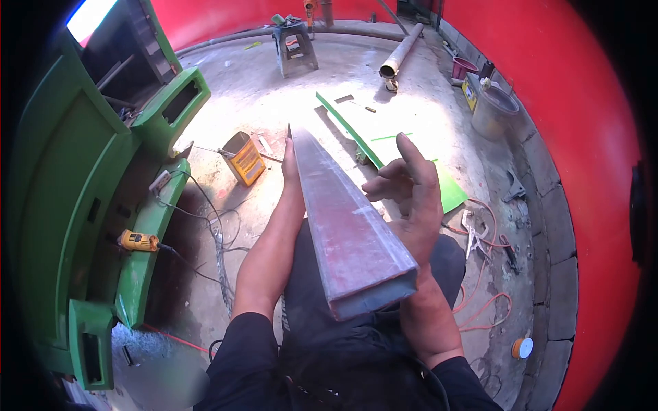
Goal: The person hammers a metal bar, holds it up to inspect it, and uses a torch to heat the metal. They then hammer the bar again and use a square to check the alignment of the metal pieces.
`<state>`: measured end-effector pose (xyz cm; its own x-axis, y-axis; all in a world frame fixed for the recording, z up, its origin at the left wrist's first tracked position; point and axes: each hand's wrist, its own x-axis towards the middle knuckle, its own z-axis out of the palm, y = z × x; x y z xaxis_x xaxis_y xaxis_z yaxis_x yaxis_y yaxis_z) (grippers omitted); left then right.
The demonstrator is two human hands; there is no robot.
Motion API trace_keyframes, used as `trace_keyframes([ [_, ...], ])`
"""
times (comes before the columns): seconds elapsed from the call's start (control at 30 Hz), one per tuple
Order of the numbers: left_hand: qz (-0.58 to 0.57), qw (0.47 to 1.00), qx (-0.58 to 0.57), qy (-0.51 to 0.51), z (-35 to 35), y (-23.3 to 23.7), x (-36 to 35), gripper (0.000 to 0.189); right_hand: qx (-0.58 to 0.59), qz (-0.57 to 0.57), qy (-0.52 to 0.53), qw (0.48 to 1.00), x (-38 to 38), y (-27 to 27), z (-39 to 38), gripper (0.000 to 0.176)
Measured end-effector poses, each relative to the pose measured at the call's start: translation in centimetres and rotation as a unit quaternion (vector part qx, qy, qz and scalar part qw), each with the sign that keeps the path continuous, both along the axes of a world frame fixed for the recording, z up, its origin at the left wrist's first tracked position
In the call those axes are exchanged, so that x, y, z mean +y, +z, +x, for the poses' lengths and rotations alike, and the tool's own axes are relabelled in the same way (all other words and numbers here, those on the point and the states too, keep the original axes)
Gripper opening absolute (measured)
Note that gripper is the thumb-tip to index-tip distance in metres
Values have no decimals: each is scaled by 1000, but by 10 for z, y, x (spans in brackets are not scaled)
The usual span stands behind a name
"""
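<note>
A long grey metal bar (349, 226) with reddish stains lies lengthwise over my lap, its wide end close to me and its far end tapering to a point. On its left side is my left hand (291, 168), pressed against the edge, with most of its fingers hidden behind the metal. My right hand (415, 195) is raised at the right side of the bar, fingers apart and partly curled, with nothing seen in them.
Green panels (68, 185) stand at the left, with a yellow power tool (139, 240) and cables. A yellow can (243, 161), a stool (295, 49), a pipe (404, 51), a green strip (349, 130), clamps (473, 233) and a bucket (493, 113) surround me.
</note>
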<state>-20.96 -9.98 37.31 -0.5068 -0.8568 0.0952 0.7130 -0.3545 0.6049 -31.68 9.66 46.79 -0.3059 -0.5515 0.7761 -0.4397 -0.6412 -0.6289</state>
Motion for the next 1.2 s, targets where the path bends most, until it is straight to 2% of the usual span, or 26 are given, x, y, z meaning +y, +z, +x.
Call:
trace_keyframes([
  [0.23, -27, 998, -10, 48, -2, -29, -29, 72, -33, -13, 5, 999, -1, -5, 1, 94],
  [0.4, 13, 997, -26, 71, -3, -39, -39, 71, -39, -4, 20, 999, -1, -6, -3, 92],
  [0.47, -8, 999, 43, -5, -2, -56, -52, 74, -90, 16, 22, 996, -1, -6, -2, 91],
  [0.5, -25, 998, 51, -1, -3, -55, -53, 80, -91, -2, 34, 995, -2, -6, -4, 84],
  [0.53, -24, 998, 52, 7, -3, -54, -53, 80, -89, -1, 41, 995, -2, -6, -6, 84],
  [0.6, -18, 999, 19, 34, -4, -47, -46, 87, -16, -7, -1, 1000, -2, -7, -11, 74],
  [0.63, -13, 997, -40, 61, -4, -29, -32, 95, 29, -14, -31, 999, -2, -6, -11, 61],
  [0.67, -38, 995, -55, 74, -5, -26, -29, 100, 30, -11, -26, 999, -2, -3, -11, 61],
  [0.73, -41, 994, -69, 77, -5, -25, -28, 102, 132, -35, -98, 986, -1, 0, -11, 52],
  [0.77, -39, 994, -68, 77, -5, -24, -28, 102, 197, -12, -129, 972, 2, -1, -15, 55],
  [0.97, -16, 993, -77, 92, -4, -21, -26, 100, 207, -6, -136, 969, 3, 6, -9, 46],
  [1.2, -30, 992, -71, 103, -5, -29, -34, 100, 190, -10, -133, 973, 1, 6, -8, 43],
])
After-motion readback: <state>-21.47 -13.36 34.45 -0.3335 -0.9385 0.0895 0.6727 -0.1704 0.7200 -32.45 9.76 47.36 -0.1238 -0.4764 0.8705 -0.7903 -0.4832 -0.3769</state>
